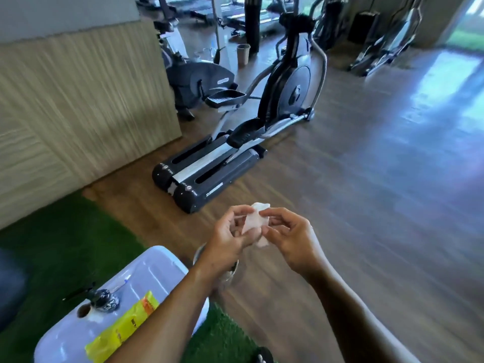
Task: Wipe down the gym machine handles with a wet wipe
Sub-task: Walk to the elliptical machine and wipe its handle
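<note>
A small white wet wipe [255, 222] is held between both hands above the wooden floor. My left hand [230, 238] pinches its left side and my right hand [290, 237] pinches its right edge. A grey and black elliptical machine [262, 113] stands ahead on the floor, its upper handles [318, 48] partly blurred near the top. A yellow wipe packet [123, 328] lies on a white plastic stool at the lower left, partly hidden by my left forearm.
The white stool [146, 268] also carries a dark glossy object [103, 301]. Green turf [65, 239] covers the floor at left beside a wood-panelled wall [78, 108]. An exercise bike [193, 77], a paper cup [243, 53] and more machines [387, 40] stand farther back.
</note>
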`<state>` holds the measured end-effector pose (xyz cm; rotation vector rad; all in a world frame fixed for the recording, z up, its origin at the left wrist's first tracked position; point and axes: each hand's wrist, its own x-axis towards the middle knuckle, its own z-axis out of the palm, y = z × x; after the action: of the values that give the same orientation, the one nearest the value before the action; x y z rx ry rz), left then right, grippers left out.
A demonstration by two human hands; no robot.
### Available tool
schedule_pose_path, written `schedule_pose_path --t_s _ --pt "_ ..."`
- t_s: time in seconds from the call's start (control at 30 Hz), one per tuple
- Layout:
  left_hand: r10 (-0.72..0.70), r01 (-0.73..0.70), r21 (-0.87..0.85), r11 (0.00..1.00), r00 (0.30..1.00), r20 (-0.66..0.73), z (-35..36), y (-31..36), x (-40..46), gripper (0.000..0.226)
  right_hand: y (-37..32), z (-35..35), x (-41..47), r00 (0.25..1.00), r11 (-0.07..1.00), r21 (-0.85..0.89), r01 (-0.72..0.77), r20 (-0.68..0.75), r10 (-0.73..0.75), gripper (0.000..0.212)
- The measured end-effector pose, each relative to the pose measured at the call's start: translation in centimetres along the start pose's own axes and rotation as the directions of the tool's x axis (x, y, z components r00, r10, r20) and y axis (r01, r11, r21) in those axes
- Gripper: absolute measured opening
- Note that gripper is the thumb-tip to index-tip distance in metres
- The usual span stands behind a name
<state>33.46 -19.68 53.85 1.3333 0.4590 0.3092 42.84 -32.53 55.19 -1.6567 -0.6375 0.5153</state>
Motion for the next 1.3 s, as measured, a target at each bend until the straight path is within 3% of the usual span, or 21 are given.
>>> schedule_pose_path --t_s 0.07,0.13,0.3,0.47,0.63,0.73,0.87,0.97,1.03,1.13,1.23,1.3 --pt "-0.052 0.06 -0.089 0.994 0.994 0.093 3.0 0.1 2.7 0.036 0.4 -3.5 1.4 0.999 1.0 0.004 0.019 -0.032 -0.018 0.024" --pt "-0.085 0.099 -0.07 0.993 0.979 0.185 5.6 0.1 5.2 0.038 0.9 -6.6 2.5 0.996 1.0 -0.009 0.008 -0.084 -0.009 0.023" --pt "-0.022 0.01 0.047 0.999 0.968 0.249 11.7 0.0 11.7 0.029 3.1 -13.4 5.4 0.964 0.985 -0.173 -0.014 -0.264 -0.033 0.02" --pt "-0.011 0.002 0.029 1.0 0.941 0.339 17.0 -0.3 18.8 0.031 5.1 -18.9 9.3 0.928 1.0 0.018 -0.022 -0.372 0.027 0.019" --pt "-0.078 0.133 -0.093 0.987 0.891 0.448 21.5 0.2 27.4 0.035 5.0 -23.7 15.0 0.88 0.978 0.208 0.005 -0.466 0.095 0.02" --pt "-0.159 0.322 -0.204 0.925 0.813 0.56 23.9 1.2 32.9 0.042 4.5 -26.5 18.4 0.855 0.973 0.229 0.03 -0.511 0.094 0.023" --pt "-0.257 0.5 -0.165 0.85 0.667 0.699 27.8 2.1 38.7 0.045 5.0 -30.6 22.4 0.84 0.983 0.174 0.053 -0.54 0.05 0.03" --pt "-0.2 0.378 -0.105 0.92 0.682 0.704 30.5 1.9 42.5 0.037 5.7 -33.9 25.2 0.834 0.988 0.148 0.036 -0.549 0.052 0.027" --pt "-0.085 0.173 -0.068 0.983 0.744 0.663 32.5 1.5 45.0 0.03 6.7 -36.4 27.0 0.827 0.989 0.144 0.033 -0.56 0.054 0.032" --pt "0.06 -0.104 0.046 0.993 0.823 0.565 35.8 0.9 48.7 0.026 7.9 -40.7 30.0 0.835 0.994 0.109 0.013 -0.548 0.049 0.029" --pt "0.12 -0.208 0.124 0.97 0.859 0.497 39.1 1.4 51.7 0.023 8.4 -44.8 33.2 0.845 0.995 0.095 0.021 -0.533 0.033 0.023" --pt "0.109 -0.204 0.148 0.968 0.869 0.482 40.8 2.0 53.8 0.023 8.8 -47.5 35.3 0.876 0.989 0.148 0.027 -0.479 0.048 0.021"
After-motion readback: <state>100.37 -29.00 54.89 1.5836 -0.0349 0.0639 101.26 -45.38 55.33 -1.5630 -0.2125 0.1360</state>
